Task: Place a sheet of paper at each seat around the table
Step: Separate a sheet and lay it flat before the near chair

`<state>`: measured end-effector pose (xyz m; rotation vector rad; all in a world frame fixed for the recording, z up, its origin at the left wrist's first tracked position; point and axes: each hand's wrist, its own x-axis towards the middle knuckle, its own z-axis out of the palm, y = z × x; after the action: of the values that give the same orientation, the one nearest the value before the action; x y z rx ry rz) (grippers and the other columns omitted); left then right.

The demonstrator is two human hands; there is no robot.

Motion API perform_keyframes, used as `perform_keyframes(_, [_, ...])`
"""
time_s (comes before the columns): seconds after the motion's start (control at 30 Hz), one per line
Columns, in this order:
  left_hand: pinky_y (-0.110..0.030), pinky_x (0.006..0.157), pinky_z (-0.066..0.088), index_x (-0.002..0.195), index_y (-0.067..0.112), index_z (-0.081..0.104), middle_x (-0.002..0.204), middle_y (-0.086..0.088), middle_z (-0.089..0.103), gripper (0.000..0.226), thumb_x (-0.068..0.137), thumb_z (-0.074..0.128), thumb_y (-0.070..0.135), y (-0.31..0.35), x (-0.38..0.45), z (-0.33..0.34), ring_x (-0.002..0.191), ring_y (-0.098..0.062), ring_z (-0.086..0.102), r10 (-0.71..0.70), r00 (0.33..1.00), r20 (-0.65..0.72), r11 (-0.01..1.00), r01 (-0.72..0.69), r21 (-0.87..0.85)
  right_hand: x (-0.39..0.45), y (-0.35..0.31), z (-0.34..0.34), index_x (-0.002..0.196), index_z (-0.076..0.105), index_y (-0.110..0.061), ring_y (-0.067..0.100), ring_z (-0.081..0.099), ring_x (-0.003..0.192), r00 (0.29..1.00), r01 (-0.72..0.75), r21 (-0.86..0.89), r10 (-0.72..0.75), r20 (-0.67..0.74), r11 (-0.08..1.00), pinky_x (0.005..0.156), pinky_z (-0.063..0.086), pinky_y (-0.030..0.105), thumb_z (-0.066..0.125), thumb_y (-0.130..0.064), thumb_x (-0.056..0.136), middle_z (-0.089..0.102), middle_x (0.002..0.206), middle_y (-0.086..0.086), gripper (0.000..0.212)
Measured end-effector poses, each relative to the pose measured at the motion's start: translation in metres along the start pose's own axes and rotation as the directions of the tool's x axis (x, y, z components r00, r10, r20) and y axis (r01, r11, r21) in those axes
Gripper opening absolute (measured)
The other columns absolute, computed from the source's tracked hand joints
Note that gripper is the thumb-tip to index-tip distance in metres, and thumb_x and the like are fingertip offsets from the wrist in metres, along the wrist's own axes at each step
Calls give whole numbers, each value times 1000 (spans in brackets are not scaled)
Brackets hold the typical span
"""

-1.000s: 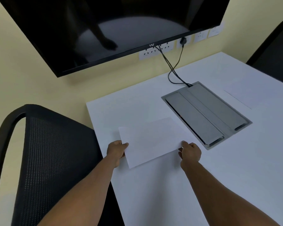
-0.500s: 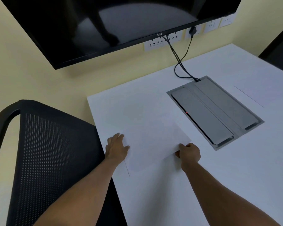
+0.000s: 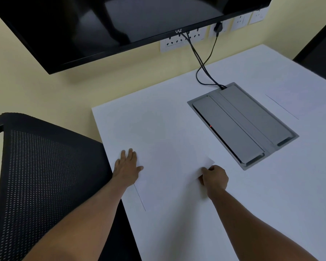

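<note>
A white sheet of paper (image 3: pixel 169 166) lies almost flat on the white table (image 3: pixel 158 119), in front of the black mesh chair (image 3: pixel 41 176) at the left. My left hand (image 3: pixel 127 167) rests flat and open on the sheet's left edge. My right hand (image 3: pixel 214 178) pinches the sheet's right corner, which is lifted slightly. A second sheet (image 3: pixel 297 102) lies flat at the far right side of the table; only its faint edge line shows.
A grey cable box lid (image 3: pixel 241 125) is set into the table middle, with black cables (image 3: pixel 203 59) running to wall sockets. A black screen (image 3: pixel 120 21) hangs on the wall above. Another dark chair (image 3: pixel 322 53) stands at the far right.
The sheet has come down from being held in both hands onto the table. My left hand let go and now lies flat on it. The view shifted left.
</note>
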<state>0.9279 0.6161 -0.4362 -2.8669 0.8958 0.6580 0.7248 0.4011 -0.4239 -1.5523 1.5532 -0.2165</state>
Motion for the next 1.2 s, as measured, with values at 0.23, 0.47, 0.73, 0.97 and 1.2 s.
perform_keyframes(0.23, [-42, 120, 17, 154, 11, 16, 165, -4, 7, 59, 104, 32, 38, 0, 1, -4, 151, -33, -1, -10, 997, -80, 996, 17, 84, 0, 10, 4, 66, 61, -10, 24, 68, 64, 1000, 8, -35, -8, 19, 999, 63, 52, 29, 60, -27, 79, 69, 57, 3, 22])
perform_keyframes(0.47, [-42, 120, 20, 154, 9, 12, 165, -5, 7, 59, 104, 21, 39, 4, 1, -4, 150, -34, -1, -5, 999, -49, 998, 9, 69, 1, 23, 4, 76, 58, -13, 24, 66, 72, 999, 44, -71, -44, 7, 996, 67, 53, 34, 63, -40, 79, 69, 69, 3, 27])
perform_keyframes(0.73, [-45, 120, 17, 155, 7, 0, 165, -8, -6, 74, 101, 21, 54, -1, -4, 3, 150, -34, -6, 24, 1000, -8, 998, -24, 59, -18, 19, 0, 129, 46, -21, 29, 51, 114, 872, 395, -279, -452, -187, 876, 86, 48, 43, 65, -39, 86, 51, 128, 9, 50])
perform_keyframes(0.97, [-45, 121, 15, 154, 7, -3, 164, -8, -10, 74, 101, 20, 53, 2, -4, 3, 150, -33, -8, 10, 1000, 11, 999, -11, 53, -24, 18, 9, 152, 24, -16, 28, 16, 150, 833, 501, -578, -539, 122, 644, 113, 24, 54, 44, -44, 95, 16, 164, 8, 67])
perform_keyframes(1.2, [-44, 122, 13, 154, 8, -4, 164, -8, -12, 74, 101, 19, 53, 2, -5, 5, 150, -33, -8, 0, 1000, 6, 999, -1, 43, -12, 37, 18, 156, -4, -8, 25, -9, 153, 802, 584, -651, -469, 370, 485, 123, 3, 51, 16, -48, 101, -9, 166, 8, 71])
